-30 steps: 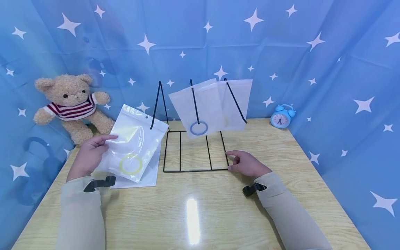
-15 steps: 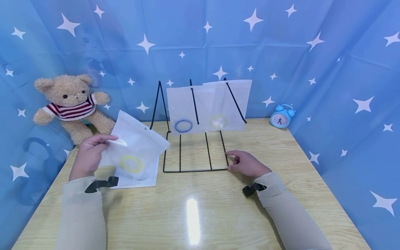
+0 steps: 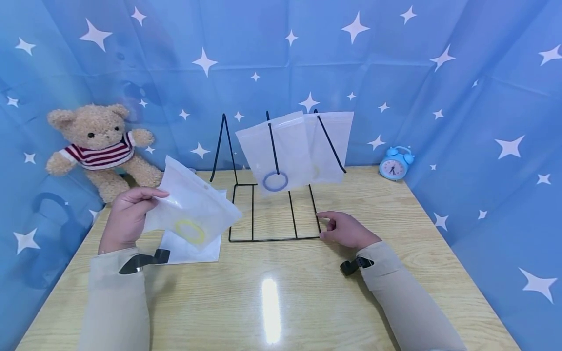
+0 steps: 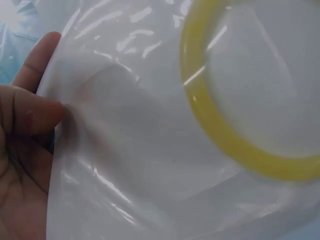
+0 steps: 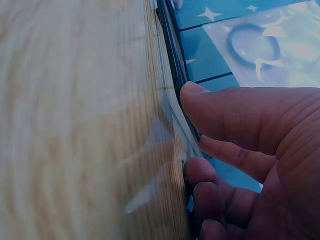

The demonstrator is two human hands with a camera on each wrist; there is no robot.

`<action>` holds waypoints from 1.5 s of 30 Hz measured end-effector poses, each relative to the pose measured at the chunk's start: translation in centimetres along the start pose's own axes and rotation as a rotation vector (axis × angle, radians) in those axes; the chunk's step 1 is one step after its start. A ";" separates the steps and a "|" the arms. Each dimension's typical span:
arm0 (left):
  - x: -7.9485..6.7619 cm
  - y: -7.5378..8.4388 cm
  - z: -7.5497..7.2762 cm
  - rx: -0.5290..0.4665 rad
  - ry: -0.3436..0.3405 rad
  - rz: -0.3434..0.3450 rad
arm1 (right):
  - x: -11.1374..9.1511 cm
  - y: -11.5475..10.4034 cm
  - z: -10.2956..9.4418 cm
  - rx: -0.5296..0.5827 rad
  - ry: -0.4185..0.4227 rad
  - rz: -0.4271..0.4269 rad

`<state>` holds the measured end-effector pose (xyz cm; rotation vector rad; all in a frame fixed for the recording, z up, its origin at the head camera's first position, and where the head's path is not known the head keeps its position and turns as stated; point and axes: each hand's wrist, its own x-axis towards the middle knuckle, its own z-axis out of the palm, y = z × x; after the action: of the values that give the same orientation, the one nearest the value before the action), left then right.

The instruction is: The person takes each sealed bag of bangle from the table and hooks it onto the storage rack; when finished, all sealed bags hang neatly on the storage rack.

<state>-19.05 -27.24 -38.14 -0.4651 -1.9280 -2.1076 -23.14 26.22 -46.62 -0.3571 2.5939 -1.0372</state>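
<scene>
My left hand [image 3: 129,217] pinches the left edge of a translucent zip bag [image 3: 175,190] with a yellow ring [image 3: 190,231] inside. Thumb and finger press that edge in the left wrist view, where the yellow ring [image 4: 210,120] shows large. The bag tilts, its punched top edge just below the tip of the left hook [image 3: 215,156] of a black wire rack [image 3: 263,240]. My right hand [image 3: 347,230] holds the right front corner of the rack's base between thumb and fingers. On the middle hook hangs a bag [image 3: 281,146] with a blue ring [image 3: 275,181]; another bag [image 3: 335,136] hangs on the right hook.
Under the held bag, a white flat packet [image 3: 206,256] lies on the wooden table [image 3: 210,302]. A teddy bear [image 3: 103,141] sits at the back left. A blue alarm clock [image 3: 394,165] stands at the back right, before a starry curtain [image 3: 439,107].
The held bag has dropped and tilted, its top edge leaving the left hook's tip. My left hand shifted slightly right. The blue-ring bag swung left and back. My right hand stayed still.
</scene>
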 end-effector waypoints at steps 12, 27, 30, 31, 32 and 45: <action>0.0 0.5 1.4 -0.061 -0.026 0.030 | 0.1 -0.2 0.0 0.000 -0.007 0.019; 0.1 0.5 1.9 -0.021 0.014 0.006 | 0.1 -0.1 0.0 0.004 -0.007 0.025; 0.1 0.4 1.9 -0.034 0.019 0.008 | 0.1 -0.1 -0.1 0.011 -0.007 0.024; 0.1 0.4 1.9 -0.039 0.019 0.008 | 0.1 -0.1 -0.1 0.012 -0.007 0.023; 0.1 0.4 1.9 -0.043 0.021 0.007 | 0.1 -0.1 -0.1 0.012 -0.008 0.023; 0.3 -0.1 1.9 0.023 0.058 -0.047 | 0.0 -0.2 0.0 0.013 -0.008 0.033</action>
<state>-19.27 -25.37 -37.94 -0.3535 -1.9472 -2.1005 -23.17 26.12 -46.49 -0.3136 2.5759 -1.0394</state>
